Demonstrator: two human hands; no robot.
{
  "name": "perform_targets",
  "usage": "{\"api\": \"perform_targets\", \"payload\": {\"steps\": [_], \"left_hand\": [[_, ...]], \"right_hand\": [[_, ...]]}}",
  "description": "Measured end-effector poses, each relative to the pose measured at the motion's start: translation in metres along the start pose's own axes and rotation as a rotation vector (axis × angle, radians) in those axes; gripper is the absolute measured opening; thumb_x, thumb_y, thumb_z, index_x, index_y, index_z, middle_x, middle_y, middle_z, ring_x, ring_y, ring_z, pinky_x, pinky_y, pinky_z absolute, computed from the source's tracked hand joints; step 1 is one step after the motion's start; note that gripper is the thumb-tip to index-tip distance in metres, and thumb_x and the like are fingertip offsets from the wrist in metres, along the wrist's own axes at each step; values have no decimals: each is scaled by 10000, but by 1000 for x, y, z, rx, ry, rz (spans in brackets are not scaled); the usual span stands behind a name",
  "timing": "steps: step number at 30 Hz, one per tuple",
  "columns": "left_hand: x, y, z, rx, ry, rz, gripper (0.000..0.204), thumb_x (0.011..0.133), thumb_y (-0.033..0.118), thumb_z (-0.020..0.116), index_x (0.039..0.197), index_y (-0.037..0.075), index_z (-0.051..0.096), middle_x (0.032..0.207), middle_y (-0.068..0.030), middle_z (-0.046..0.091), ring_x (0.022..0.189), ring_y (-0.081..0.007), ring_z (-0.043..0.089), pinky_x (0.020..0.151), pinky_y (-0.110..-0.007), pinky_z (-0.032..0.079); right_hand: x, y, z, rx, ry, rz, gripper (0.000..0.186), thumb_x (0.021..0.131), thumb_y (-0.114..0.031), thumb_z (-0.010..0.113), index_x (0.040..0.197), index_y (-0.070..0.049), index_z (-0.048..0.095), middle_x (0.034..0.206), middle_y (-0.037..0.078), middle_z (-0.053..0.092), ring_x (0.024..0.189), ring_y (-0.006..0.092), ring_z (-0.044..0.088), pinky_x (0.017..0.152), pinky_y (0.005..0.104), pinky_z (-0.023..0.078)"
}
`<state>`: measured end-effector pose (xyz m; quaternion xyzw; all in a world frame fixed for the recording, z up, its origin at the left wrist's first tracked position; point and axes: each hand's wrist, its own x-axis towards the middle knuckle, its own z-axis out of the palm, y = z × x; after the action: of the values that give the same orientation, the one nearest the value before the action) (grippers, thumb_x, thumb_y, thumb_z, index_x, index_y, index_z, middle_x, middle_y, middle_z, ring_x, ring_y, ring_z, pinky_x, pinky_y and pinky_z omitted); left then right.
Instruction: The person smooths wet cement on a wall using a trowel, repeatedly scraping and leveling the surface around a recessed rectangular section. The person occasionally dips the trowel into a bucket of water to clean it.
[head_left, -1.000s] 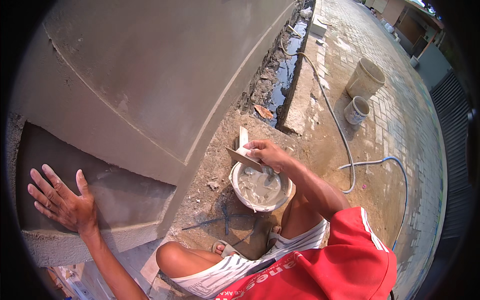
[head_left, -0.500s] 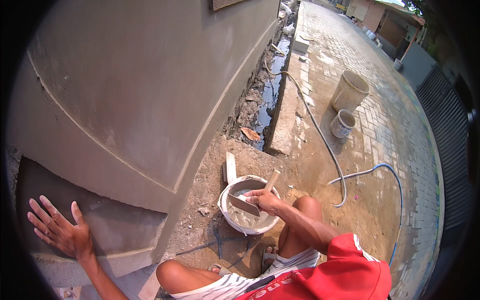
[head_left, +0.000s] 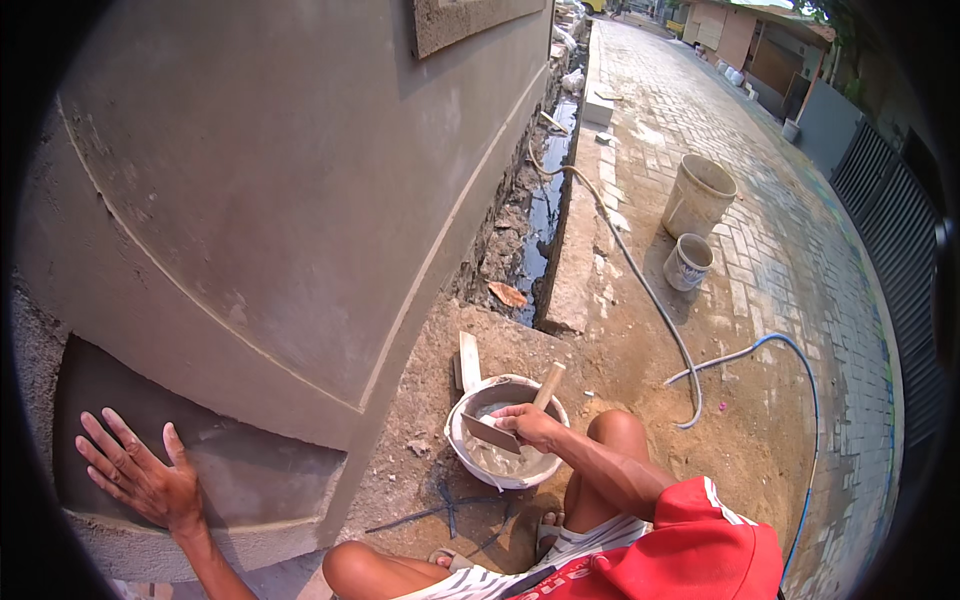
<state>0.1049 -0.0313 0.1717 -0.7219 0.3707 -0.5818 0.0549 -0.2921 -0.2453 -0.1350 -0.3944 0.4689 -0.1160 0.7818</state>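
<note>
**Thin brownish-grey rectangular blade (head_left: 490, 433) in the right hand (head_left: 532, 428), above a round off-white bucket (head_left: 500, 482)**

Key relation: blade lies just left of the right hand's knuckles, within the outline of the bucket's mouth as seen from the head. Its long axis runs slantwise, upper left to lower right. Right hand is clearly the nearer one. Left hand (head_left: 145, 478) is well apart, far to the left, with the lower corner of the grey rendered wall (head_left: 300, 250) between it and the bucket.

Hands: right has fingers and thumb closed on the blade along its upper side; a pale patch by the thumb may be a grip or paste, too small to tell. Left holds nothing; fingers spread, pointing up and left, palm toward a smooth dark-grey recessed panel (head_left: 270, 480). It looks laid flat there; full contact cannot be confirmed.

Blade, appearance: flat, straight-edged, dull, broad face toward the viewer. Material not certain; metal seems likely.

Bucket, appearance: standing on bare ground in front of the person, rim smeared, wet-looking grey paste (head_left: 500, 462) inside. A light-brown cylindrical wooden handle (head_left: 549, 384) sticks up at its far right side, just beyond the right hand; its lower end is hidden. A pale flat wooden strip (head_left: 469, 360) stands by the far left rim; whether they touch, cannot tell.
</note>
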Motion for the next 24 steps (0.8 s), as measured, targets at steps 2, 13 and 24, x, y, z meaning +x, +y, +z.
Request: {"api": "perform_targets", "payload": {"steps": [2, 13, 24], "left_hand": [[0, -2, 1, 7, -4, -3, 846, 945, 632, 389, 1557, 111, 125, 1613, -165, 63, 1473, -407, 41, 1158, -567, 106], [3, 2, 23, -152, 244, 1, 741, 883, 674, 521, 1463, 220, 439, 1568, -36, 310, 1486, -268, 165, 1187, -475, 123], [2, -17, 26, -33, 297, 61, 746, 874, 725, 477, 1373, 174, 541, 1393, -108, 481, 1360, -320, 373, 1087, -609, 279]], "right_hand": [[1, 3, 1, 22, 10, -17, 228, 974, -117, 566, 1180, -40, 626, 923, 52, 674, 757, 133, 629, 606, 297, 499], [-4, -1, -7, -45, 117, 12, 186, 977, -100, 542, 1117, -28, 641, 877, 66, 671, 698, 126, 631, 561, 283, 518], [3, 29, -21, -643, 222, 91, 297, 837, -133, 601, 1080, 6, 700, 806, 136, 682, 724, 192, 658, 609, 332, 528]]}}
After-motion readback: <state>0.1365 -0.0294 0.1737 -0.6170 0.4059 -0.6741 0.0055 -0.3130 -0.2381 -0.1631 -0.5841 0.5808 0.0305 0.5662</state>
